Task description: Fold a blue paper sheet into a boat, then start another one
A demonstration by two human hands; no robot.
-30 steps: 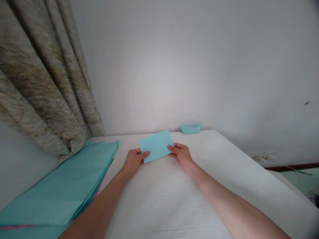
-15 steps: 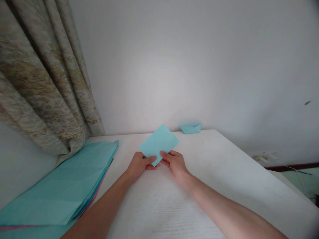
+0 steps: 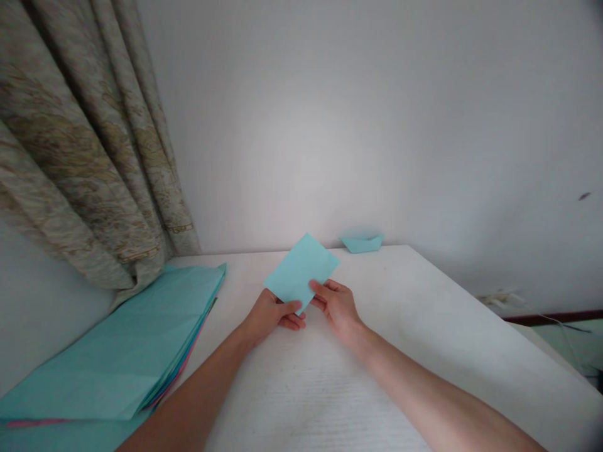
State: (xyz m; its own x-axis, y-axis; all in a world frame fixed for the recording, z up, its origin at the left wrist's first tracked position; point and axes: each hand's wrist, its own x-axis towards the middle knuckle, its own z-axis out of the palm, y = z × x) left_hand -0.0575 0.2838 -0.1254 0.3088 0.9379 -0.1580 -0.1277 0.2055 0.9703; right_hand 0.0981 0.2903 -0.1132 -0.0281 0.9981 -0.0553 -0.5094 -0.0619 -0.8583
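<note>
A rectangular piece of light blue paper (image 3: 302,267) is held up above the white table, turned so that one corner points toward me. My left hand (image 3: 279,312) pinches it near that lower corner, thumb on the front and fingers behind. On its lower right edge, my right hand (image 3: 335,302) grips it between thumb and fingers. The fingers behind the sheet are partly hidden, and I cannot tell whether the paper is folded. Beyond the hands, a folded light blue paper boat (image 3: 362,243) sits at the table's back edge against the wall.
A stack of large coloured paper sheets (image 3: 122,342), light blue on top, lies on the left of the white table (image 3: 301,402). A patterned curtain (image 3: 94,138) hangs over the back left corner. Cables (image 3: 502,300) show beyond the table's right edge.
My right hand has slid a little up along the paper's right edge, away from the left hand. The paper has turned slightly, its near corner shifting to the right.
</note>
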